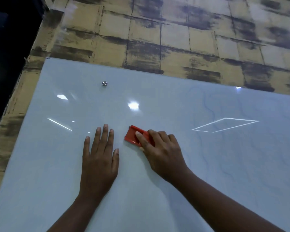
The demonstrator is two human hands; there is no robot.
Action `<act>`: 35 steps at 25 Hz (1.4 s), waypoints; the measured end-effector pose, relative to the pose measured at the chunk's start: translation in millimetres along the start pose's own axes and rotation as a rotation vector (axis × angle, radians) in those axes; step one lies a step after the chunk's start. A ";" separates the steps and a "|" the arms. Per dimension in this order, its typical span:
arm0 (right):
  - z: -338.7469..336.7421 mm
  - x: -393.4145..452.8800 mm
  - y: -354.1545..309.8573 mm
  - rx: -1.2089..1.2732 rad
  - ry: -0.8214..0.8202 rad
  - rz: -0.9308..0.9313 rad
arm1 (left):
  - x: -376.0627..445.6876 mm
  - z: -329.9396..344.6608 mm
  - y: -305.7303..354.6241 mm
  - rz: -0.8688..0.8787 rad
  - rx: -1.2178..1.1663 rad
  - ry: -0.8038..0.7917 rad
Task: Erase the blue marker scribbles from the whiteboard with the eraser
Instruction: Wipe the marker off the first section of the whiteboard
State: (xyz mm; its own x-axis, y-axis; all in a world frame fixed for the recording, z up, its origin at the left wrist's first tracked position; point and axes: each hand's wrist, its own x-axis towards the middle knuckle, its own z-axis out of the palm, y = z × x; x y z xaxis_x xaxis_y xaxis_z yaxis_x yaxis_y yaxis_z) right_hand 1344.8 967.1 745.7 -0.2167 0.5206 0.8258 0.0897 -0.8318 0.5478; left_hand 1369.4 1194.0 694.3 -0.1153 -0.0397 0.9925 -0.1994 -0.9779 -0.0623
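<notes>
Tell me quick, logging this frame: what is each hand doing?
Left hand: open, flat on the glossy white whiteboard.
Right hand: gripping the red plastic eraser.

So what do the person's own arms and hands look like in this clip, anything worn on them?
Both are bare. The left hand and right hand show no gloves, rings, watch or bracelets, and both forearms are uncovered to the bottom edge of the frame, with no sleeve or cuff in view. Fingernails are short and unpainted. No markings, tape or cables are visible on either arm.

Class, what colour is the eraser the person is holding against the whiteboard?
Red. The eraser shows best in the head view, gripped by the right hand.
</notes>
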 end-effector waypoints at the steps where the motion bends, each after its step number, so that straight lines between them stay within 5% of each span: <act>1: -1.5 0.3 14.8 -0.020 0.009 0.018 | -3.6 -0.8 1.3 -0.008 -0.005 0.000; 6: -15.3 -18.2 107.0 -0.048 0.037 0.406 | -21.4 -5.0 6.6 -0.031 -0.022 -0.004; 11: -19.8 -32.4 98.3 0.129 0.099 0.547 | -38.3 -7.7 15.5 -0.061 -0.014 -0.007; 18: -19.4 -70.0 -31.2 0.283 0.021 0.101 | -56.9 -10.8 15.4 -0.044 -0.017 -0.033; 23: -28.6 -83.3 -28.8 0.294 -0.057 -0.006 | -65.7 -14.7 13.0 -0.021 -0.017 -0.053; 29: -41.7 -99.5 53.5 0.272 -0.008 0.443 | -85.7 -18.6 11.1 -0.010 -0.009 -0.072; 35: -53.7 -123.4 38.2 0.318 -0.051 0.702 | -115.8 -24.9 13.6 -0.017 -0.002 -0.111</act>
State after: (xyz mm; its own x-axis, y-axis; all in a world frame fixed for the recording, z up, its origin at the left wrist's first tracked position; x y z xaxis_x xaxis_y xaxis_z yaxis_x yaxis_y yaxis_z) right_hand 1322.8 860.7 657.5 0.0384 -0.0939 0.9948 0.4659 -0.8791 -0.1010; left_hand 1355.8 1190.4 576.0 -0.0031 -0.0456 0.9990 -0.2021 -0.9783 -0.0453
